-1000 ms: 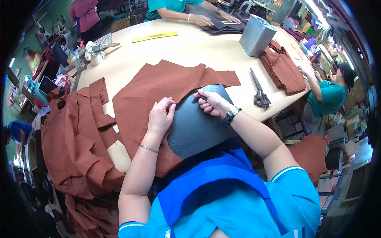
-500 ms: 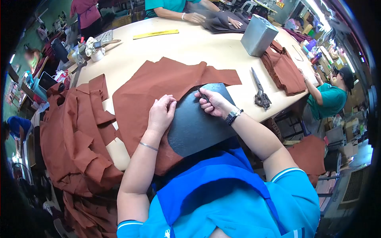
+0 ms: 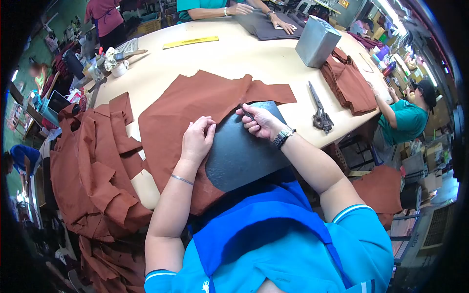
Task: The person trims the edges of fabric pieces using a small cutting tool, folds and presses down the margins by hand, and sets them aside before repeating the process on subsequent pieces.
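Observation:
A reddish-brown leather sheet (image 3: 168,115) lies in front of me, partly over a dark flat board (image 3: 244,156) at the table's near edge. My left hand (image 3: 198,139) rests on the sheet beside its curved edge, fingers loosely bent and holding nothing. In my right hand (image 3: 261,122), above the board's upper part, is a small dark slim tool (image 3: 248,114). Its tip is at the edge of the sheet; my fingers hide most of it, so its exact kind does not show.
Shears (image 3: 318,105) with a wrapped handle lie at right. Beyond are a metal can (image 3: 317,41), stacked brown pieces (image 3: 349,85) and a yellow strip (image 3: 190,42). A brush (image 3: 131,53) rests on a white pot. More brown leather (image 3: 93,171) lies left. Co-workers are across and right.
My right hand has shifted slightly up and left with the tool along the sheet's edge. My left hand stays put. The co-worker opposite has moved their hands over dark material.

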Tool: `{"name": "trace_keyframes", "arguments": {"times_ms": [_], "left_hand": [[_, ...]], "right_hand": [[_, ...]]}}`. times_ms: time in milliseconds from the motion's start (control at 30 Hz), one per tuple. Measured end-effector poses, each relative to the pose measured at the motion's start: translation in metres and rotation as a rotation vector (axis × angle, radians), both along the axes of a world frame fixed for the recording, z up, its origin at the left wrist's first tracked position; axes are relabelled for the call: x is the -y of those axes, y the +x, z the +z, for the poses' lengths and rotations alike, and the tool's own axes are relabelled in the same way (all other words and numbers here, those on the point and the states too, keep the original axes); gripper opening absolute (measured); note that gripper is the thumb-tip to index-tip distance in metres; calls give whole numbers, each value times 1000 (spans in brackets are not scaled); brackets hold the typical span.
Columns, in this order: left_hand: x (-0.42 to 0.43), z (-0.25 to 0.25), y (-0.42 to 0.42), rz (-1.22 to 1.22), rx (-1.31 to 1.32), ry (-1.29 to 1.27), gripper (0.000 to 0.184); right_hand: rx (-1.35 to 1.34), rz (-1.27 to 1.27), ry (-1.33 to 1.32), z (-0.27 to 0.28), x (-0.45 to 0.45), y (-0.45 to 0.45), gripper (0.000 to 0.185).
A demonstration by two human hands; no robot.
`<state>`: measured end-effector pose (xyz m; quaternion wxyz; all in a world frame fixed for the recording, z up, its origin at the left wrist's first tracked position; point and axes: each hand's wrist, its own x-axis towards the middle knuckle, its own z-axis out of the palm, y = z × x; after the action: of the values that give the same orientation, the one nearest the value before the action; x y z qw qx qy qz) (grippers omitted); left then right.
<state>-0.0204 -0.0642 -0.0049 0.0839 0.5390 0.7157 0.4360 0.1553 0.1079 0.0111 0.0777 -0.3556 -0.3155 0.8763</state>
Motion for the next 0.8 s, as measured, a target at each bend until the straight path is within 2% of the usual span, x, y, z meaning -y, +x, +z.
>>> {"name": "trace_keyframes", "arguments": {"times_ms": [133,167,233,300,333,367,433,467,533,567,600,633,667,700,733,800], "left_hand": [[3,24,1,-34,49,49,16],[7,39,4,-91,149,86,16],[24,100,23,-209,364,157,16],[62,156,46,-508,626,372,16],[82,177,61,-707,723,582,12],[102,190,69,-876,809,643,13],[137,210,81,-1219,964,765,14],[142,220,86,-1203,1020,775,9],[152,239,95,-1167,1131,798,19],[160,242,104,-1045,1160,802,21],[168,246,114,-924,1188,799,23],[176,257,111,-903,1252,664,24],[180,263,108,-880,1312,524,25],[175,263,107,-960,1250,555,24],[166,259,105,-1039,1184,589,23],[160,256,102,-1130,1096,630,19]], "right_hand": [[-73,-9,53,-1,-2,19,30],[-69,-25,61,0,-3,29,31],[-32,-95,208,8,-7,51,33],[94,-235,425,19,-17,78,36],[254,-278,636,15,-29,93,39],[415,-317,846,7,-42,108,42],[727,-255,1102,-6,-69,136,46],[975,-198,1352,-33,-93,152,46],[1020,-259,1890,-28,-73,139,44],[1025,-294,2161,-19,-56,126,42],[801,-249,2098,4,-28,102,42],[586,-209,2017,22,1,73,41],[592,-72,1994,17,21,50,40],[549,72,2034,20,55,28,42],[545,244,1949,36,88,6,45],[434,439,1937,28,124,-33,58]]}}
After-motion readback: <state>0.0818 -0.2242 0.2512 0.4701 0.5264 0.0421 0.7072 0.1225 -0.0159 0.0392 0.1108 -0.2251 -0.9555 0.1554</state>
